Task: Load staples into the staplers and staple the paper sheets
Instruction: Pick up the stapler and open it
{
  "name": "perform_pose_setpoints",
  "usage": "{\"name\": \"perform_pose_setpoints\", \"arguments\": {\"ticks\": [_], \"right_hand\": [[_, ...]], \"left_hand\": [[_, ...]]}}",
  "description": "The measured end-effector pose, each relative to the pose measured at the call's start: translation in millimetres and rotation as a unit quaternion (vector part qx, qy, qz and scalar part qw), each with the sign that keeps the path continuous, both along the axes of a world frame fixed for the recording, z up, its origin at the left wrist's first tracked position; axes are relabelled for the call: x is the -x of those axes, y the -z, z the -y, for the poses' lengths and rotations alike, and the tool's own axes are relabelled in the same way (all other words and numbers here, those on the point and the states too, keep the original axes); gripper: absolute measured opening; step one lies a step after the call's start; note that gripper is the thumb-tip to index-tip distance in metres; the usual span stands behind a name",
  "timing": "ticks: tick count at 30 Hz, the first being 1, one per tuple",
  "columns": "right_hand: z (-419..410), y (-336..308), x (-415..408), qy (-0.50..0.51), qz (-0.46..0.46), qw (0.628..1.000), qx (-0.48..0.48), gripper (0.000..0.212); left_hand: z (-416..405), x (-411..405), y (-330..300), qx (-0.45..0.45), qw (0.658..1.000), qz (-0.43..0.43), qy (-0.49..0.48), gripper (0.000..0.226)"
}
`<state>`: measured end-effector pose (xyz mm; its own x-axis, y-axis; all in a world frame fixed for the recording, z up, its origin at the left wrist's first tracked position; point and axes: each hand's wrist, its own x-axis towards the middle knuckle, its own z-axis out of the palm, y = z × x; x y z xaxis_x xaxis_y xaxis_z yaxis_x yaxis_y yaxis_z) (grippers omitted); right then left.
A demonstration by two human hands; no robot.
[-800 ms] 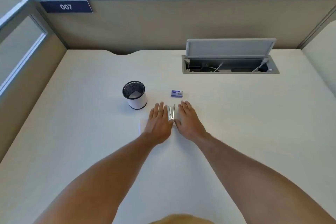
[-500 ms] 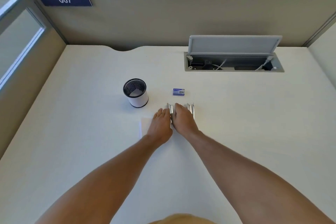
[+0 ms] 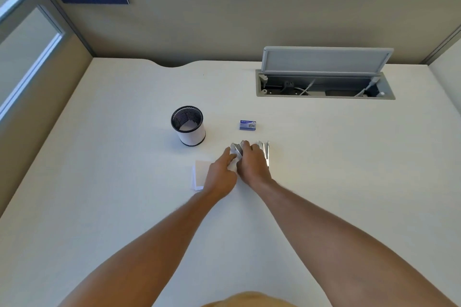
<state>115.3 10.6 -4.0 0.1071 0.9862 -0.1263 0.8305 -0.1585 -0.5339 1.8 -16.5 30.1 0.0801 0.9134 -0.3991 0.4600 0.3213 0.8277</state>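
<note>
Two silver staplers lie on the white desk. My right hand [image 3: 253,164] curls over the left stapler [image 3: 236,150], fingers closed on its top. My left hand [image 3: 220,174] sits beside it, thumb and fingers touching the same stapler's left side. The second stapler [image 3: 266,152] lies free just right of my right hand. A small blue staple box [image 3: 248,125] rests a short way beyond the staplers. A stack of white paper sheets [image 3: 199,174] lies under and left of my left hand, partly hidden by it.
A black mesh pen cup [image 3: 188,125] with a white lower band stands left of the staple box. An open cable hatch [image 3: 324,82] with its lid raised sits at the back right. Grey partition walls [image 3: 224,20] close the desk at back and left.
Both hands went from lying flat beside the staplers to closing on the left stapler. My right hand shifted left, uncovering the second stapler. The camera tilted slightly.
</note>
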Motion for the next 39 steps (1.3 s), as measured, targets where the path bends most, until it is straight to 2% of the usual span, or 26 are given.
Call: {"name": "perform_pose_setpoints", "arguments": {"ticks": [2,5,8,10,12,14,20,25,30,34,39], "right_hand": [[1,-4,-6,0.004,-0.029,0.999,0.016,0.021],[6,-20,-12,-0.005,-0.055,0.998,0.014,0.02],[15,-36,-19,0.03,-0.152,0.988,0.017,0.008],[25,-46,-26,0.046,-0.235,0.971,0.024,0.015],[38,-59,-32,0.043,-0.321,0.945,0.043,0.022],[52,-72,-36,0.03,-0.376,0.925,0.056,0.02],[78,-79,-35,0.07,-0.41,0.908,0.046,0.019],[92,-90,-32,0.1,-0.425,0.9,0.006,0.027],[99,-97,-27,0.139,-0.45,0.881,-0.041,0.025],[100,-102,-23,0.158,-0.442,0.881,-0.054,0.03],[101,-104,-16,0.153,-0.389,0.902,-0.109,0.03]], "left_hand": [[1,-1,4,0.0,0.998,0.024,-0.052,0.07],[5,-7,1,0.015,0.978,0.131,-0.16,0.057],[11,-10,-11,0.016,0.955,0.189,-0.227,0.044],[15,-10,-16,0.025,0.948,0.211,-0.237,0.031],[19,-12,-22,0.036,0.949,0.233,-0.207,0.02],[25,-16,-28,0.037,0.952,0.262,-0.154,0.023],[43,-23,-42,0.021,0.94,0.31,-0.142,0.025],[53,-25,-52,0.006,0.942,0.305,-0.137,0.02],[67,-35,-61,-0.03,0.949,0.291,-0.117,0.015],[71,-47,-63,-0.055,0.951,0.275,-0.131,0.034],[72,-59,-70,-0.115,0.957,0.199,-0.176,0.041]]}}
